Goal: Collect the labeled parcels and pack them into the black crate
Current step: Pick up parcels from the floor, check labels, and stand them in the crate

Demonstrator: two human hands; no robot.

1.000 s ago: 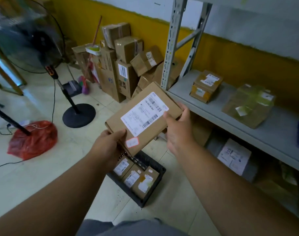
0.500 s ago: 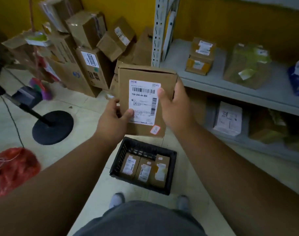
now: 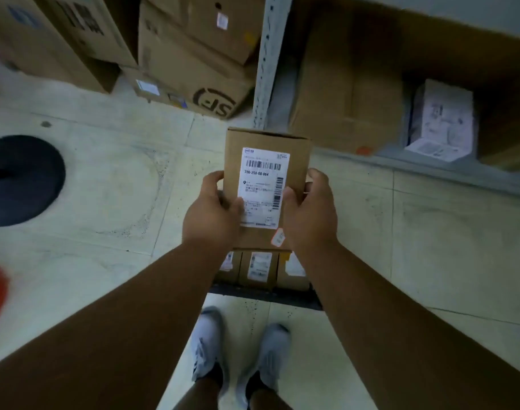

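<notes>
Matt brown cardboard parcel (image 3: 266, 184) with a smooth white paper label (image 3: 263, 187); pale, scuffed floor tiles (image 3: 110, 196); perforated grey metal shelf post (image 3: 267, 54).

The floor (image 3: 110, 184) was pale tile with visible grout lines. Stacked cardboard boxes (image 3: 193, 54) stood beside a grey metal shelving upright (image 3: 266, 60). Lighting was dim.
</notes>
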